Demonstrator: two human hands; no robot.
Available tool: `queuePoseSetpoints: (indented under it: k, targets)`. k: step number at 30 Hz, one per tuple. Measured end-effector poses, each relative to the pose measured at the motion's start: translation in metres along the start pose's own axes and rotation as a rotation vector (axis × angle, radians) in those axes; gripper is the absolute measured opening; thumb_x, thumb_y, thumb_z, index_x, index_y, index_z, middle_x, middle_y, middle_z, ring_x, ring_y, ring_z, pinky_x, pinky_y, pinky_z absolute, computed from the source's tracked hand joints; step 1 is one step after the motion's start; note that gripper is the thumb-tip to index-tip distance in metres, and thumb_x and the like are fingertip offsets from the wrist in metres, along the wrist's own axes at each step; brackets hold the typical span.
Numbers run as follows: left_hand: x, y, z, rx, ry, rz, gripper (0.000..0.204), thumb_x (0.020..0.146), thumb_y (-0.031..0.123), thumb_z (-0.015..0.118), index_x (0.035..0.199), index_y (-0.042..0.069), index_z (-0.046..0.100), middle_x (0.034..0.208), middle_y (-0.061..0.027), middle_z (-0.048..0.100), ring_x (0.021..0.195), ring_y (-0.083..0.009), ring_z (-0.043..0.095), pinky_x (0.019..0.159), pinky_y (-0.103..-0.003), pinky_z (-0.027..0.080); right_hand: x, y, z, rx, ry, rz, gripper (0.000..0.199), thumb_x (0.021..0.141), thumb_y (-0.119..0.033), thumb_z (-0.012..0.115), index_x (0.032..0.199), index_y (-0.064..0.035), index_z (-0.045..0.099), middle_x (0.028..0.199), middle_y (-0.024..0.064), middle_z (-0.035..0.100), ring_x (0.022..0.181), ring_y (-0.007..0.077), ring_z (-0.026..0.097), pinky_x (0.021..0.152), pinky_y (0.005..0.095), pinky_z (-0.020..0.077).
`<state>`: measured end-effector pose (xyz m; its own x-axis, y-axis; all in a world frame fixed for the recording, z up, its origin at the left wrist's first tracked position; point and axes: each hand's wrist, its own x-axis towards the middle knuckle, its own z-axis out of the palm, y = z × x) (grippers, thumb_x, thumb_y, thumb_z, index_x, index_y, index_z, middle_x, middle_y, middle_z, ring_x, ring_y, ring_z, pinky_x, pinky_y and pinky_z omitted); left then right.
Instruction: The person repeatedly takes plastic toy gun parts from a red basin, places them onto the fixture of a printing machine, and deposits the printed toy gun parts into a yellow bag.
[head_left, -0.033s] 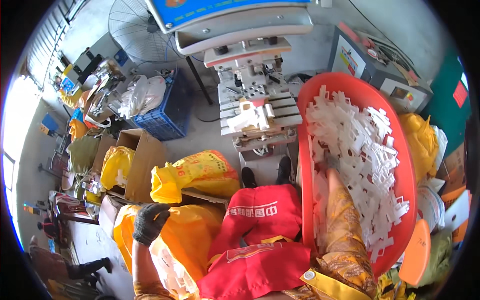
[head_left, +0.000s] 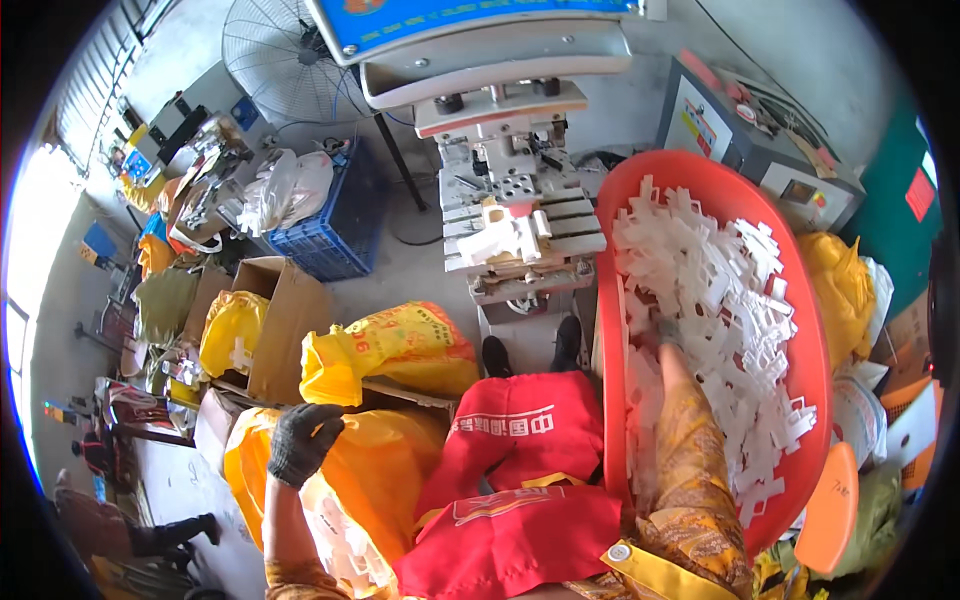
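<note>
My right hand [head_left: 670,338] reaches into a long red tub [head_left: 815,400] heaped with white plastic parts [head_left: 735,300]. Its fingers are among the parts and too blurred to make out. Over an orange bag [head_left: 385,460], my left hand [head_left: 304,445] wears a dark grey glove. The fingers are curled in, and nothing shows between them. More white parts [head_left: 345,535] lie in that bag's mouth beside my left forearm. Straight ahead stands a machine with a slotted metal bed [head_left: 580,243]; a white piece [head_left: 490,238] rests on its fixture.
A red apron [head_left: 530,420] covers my lap. Left of it are a yellow printed bag [head_left: 410,345], a cardboard box [head_left: 290,320] and a blue crate [head_left: 325,235]. A grey cabinet [head_left: 740,120] stands behind the tub. At far left, a person's leg [head_left: 180,535] shows.
My right hand has shifted slightly to the right among the white parts. The view has tilted a little; my left hand stays over the orange bag.
</note>
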<state>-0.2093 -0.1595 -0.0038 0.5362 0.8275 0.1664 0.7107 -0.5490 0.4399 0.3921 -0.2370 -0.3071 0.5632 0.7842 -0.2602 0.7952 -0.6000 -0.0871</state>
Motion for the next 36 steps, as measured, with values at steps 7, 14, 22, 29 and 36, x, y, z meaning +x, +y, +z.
queuePoseSetpoints:
  k: [7, 14, 22, 29, 36]
  targets:
    - [0.054, 0.024, 0.01, 0.032, -0.2, 0.242, 0.019, 0.076, 0.026, 0.064, 0.086, 0.009, 0.065, 0.076, -0.0108, 0.064, 0.075, -0.0304, 0.061, 0.066, -0.039, 0.048, -0.11, 0.032, -0.09, 0.244, -0.143, -0.043, 0.045, 0.08, -0.02, 0.063, 0.121, -0.0052, 0.053, 0.114, 0.0029, 0.058, 0.098, 0.0173, 0.055, 0.084, 0.0272, 0.0447]
    - [0.168, 0.047, 0.072, 0.089, 0.041, 0.411, 0.045, 0.075, 0.034, 0.066, 0.112, 0.012, 0.055, 0.112, -0.015, 0.056, 0.099, -0.0351, 0.055, 0.082, -0.041, 0.045, -0.169, 0.032, -0.116, 1.424, -0.141, -0.036, 0.037, 0.082, -0.003, 0.058, 0.119, -0.0014, 0.053, 0.101, 0.0025, 0.062, 0.084, 0.0105, 0.059, 0.078, 0.024, 0.0477]
    - [0.272, 0.08, 0.121, 0.117, -0.175, 0.455, 0.053, 0.067, 0.041, 0.068, 0.11, 0.011, 0.058, 0.1, -0.0175, 0.062, 0.093, -0.0331, 0.059, 0.082, -0.039, 0.047, -0.165, -0.047, -0.181, 1.598, -0.002, -0.367, 0.036, 0.087, -0.011, 0.051, 0.122, -0.0029, 0.052, 0.108, 0.0048, 0.059, 0.102, 0.0131, 0.054, 0.084, 0.0265, 0.0442]
    - [0.24, 0.098, 0.019, 0.214, -0.207, 0.349, 0.048, 0.062, 0.026, 0.07, 0.106, 0.012, 0.059, 0.098, -0.0158, 0.061, 0.091, -0.0341, 0.059, 0.077, -0.039, 0.048, -0.082, -0.113, -0.198, 1.488, 0.262, -0.54, 0.044, 0.084, 0.0, 0.05, 0.127, 0.0012, 0.044, 0.12, 0.0061, 0.053, 0.108, 0.0146, 0.051, 0.095, 0.0276, 0.0401]
    - [0.083, -0.002, -0.078, 0.077, -0.137, 0.137, 0.058, 0.061, 0.018, 0.073, 0.115, 0.005, 0.055, 0.103, -0.0164, 0.059, 0.098, -0.032, 0.057, 0.085, -0.038, 0.044, -0.035, -0.207, -0.233, 0.351, 0.423, -0.833, 0.033, 0.077, -0.007, 0.056, 0.111, -0.0048, 0.057, 0.104, 0.0124, 0.055, 0.097, 0.0225, 0.054, 0.082, 0.0312, 0.0439]
